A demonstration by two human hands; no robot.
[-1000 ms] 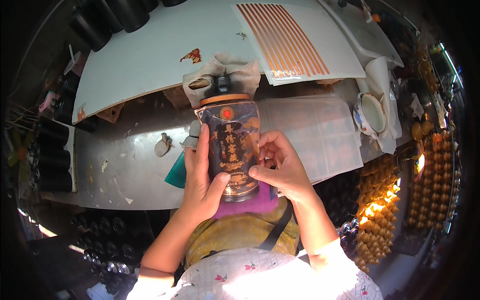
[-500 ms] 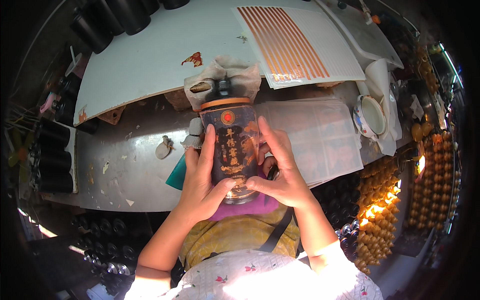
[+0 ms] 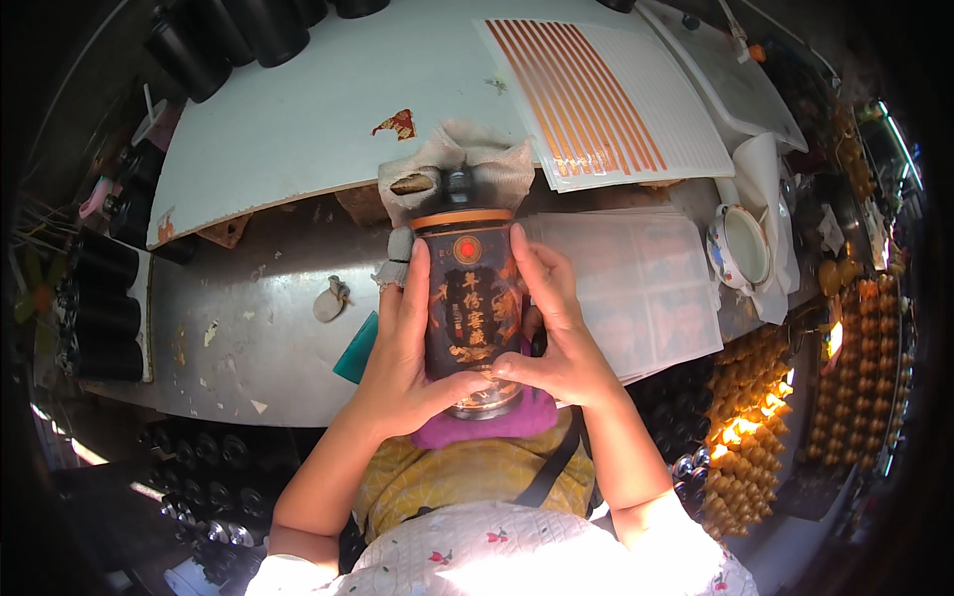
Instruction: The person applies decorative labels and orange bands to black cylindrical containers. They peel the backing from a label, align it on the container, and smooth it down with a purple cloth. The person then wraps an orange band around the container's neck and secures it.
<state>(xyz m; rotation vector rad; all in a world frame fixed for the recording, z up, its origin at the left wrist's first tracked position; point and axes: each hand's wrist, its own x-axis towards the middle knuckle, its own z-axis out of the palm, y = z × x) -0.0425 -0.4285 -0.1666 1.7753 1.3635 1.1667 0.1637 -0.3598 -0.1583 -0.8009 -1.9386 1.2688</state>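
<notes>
A dark bottle (image 3: pixel 473 323) with gold lettering, a round red emblem and an orange band at its shoulder leans toward me at the bench's near edge. My left hand (image 3: pixel 405 363) is closed on its left side, fingers stretched up along it. My right hand (image 3: pixel 558 343) grips the right side the same way. Both thumbs press on the lower front, their tips nearly meeting. The bottle's neck lies against a whitish cloth-covered support (image 3: pixel 477 159). Under the base is a purple cloth (image 3: pixel 487 425). The bottle hides its own back.
On the raised white board (image 3: pixel 298 119) lies a sheet of orange strips (image 3: pixel 571 94). Clear printed sheets (image 3: pixel 636 288) are stacked right of the bottle, beside an enamel cup (image 3: pixel 740 245). Black bottles (image 3: pixel 107 308) stand left. A small cloth bundle (image 3: pixel 331 300) rests on the metal bench (image 3: pixel 238 348).
The left thumb has slid right across the lower front, toward the right thumb. Bottle and hands sit slightly lower and further right, while the whole view has shifted a little right too.
</notes>
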